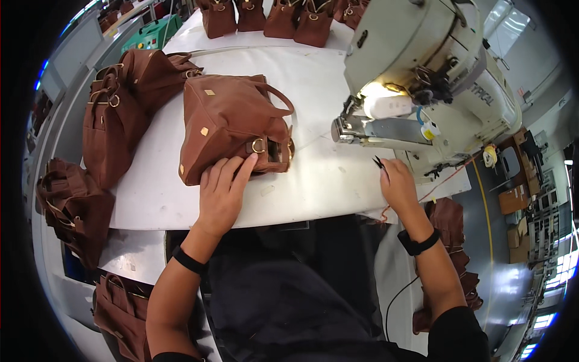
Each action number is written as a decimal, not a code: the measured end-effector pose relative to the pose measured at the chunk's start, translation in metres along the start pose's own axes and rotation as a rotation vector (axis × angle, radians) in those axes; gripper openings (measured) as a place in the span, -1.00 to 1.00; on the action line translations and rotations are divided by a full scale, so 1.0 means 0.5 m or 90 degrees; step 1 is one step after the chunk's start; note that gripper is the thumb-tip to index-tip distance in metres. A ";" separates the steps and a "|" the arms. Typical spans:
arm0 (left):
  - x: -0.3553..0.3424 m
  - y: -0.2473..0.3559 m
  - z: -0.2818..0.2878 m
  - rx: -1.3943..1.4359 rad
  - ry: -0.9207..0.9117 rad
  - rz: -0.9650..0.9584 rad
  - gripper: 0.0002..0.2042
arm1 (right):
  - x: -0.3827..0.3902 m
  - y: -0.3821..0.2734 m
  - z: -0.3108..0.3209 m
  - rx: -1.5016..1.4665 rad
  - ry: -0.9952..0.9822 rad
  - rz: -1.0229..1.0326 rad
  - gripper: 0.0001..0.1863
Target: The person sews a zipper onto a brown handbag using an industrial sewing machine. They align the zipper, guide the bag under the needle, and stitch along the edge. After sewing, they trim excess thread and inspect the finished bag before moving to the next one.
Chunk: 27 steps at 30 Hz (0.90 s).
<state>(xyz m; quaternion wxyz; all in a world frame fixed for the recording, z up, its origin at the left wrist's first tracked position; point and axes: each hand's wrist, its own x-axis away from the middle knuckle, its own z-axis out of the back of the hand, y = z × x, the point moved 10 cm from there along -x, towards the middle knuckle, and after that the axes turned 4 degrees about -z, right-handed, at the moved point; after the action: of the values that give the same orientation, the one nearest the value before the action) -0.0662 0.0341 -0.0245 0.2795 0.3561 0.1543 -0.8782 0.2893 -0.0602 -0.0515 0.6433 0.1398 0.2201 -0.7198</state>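
Observation:
A brown leather handbag [226, 111] lies on its side on the white table, its handle toward the right and its zipped opening facing right. My left hand [223, 187] grips the bag's near side. One fingertip of that hand is beside a gold D-ring [258, 146] on a leather tab. To the right, my right hand [397, 184] is closed around small black thread snips [379, 161], with the two points sticking out past the fingers. Most of the snips is hidden in the palm. This hand is apart from the bag, near the front of the sewing machine.
A large sewing machine [410, 48] with a lit lamp and a projecting arm [386, 130] stands at the right. More brown bags [114, 120] are piled along the left, and several others [280, 21] stand at the back. An orange cord [437, 187] hangs near my right wrist.

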 end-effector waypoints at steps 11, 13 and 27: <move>-0.001 -0.002 -0.007 -0.027 0.022 0.003 -0.49 | -0.024 -0.176 -0.092 -0.689 -0.367 -0.356 -0.69; -0.007 0.002 -0.011 -0.027 0.024 0.004 -0.48 | -0.068 -0.246 -0.085 -0.705 -0.296 -0.220 -0.67; -0.005 -0.010 -0.008 0.003 0.017 0.023 -0.50 | -0.101 -0.308 -0.076 -0.655 -0.231 -0.177 -0.66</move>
<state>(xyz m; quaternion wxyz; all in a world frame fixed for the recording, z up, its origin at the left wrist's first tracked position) -0.0656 0.0410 -0.0253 0.2922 0.3712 0.1492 -0.8686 0.1411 0.0141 -0.0385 0.5550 -0.3481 0.4451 -0.6105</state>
